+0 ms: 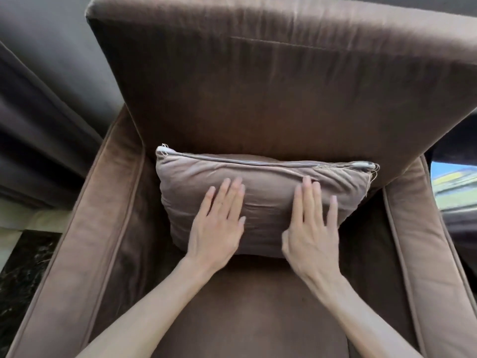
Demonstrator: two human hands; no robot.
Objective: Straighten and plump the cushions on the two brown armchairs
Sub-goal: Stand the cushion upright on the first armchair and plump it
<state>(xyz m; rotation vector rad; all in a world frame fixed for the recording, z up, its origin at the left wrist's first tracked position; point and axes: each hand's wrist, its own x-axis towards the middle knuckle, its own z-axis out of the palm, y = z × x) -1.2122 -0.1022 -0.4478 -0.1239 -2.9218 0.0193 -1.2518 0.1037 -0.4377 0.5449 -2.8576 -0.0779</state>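
Note:
A light brown cushion (268, 182) leans against the backrest (271, 86) of a brown armchair, its zipped edge with white ends turned upward. The cushion stands on the seat (247, 306), tilted slightly down to the right. My left hand (219, 223) lies flat on the cushion's front, left of centre, fingers spread. My right hand (312, 226) presses flat on the front, right of centre, fingers pointing up toward the zip. Neither hand grips the fabric. Only one armchair is in view.
The chair's left armrest (85, 228) and right armrest (423, 241) flank the seat. Dark curtains (44, 99) hang at the left. A dark marble floor (23, 267) shows at lower left. A bright window strip (454, 187) sits at the right edge.

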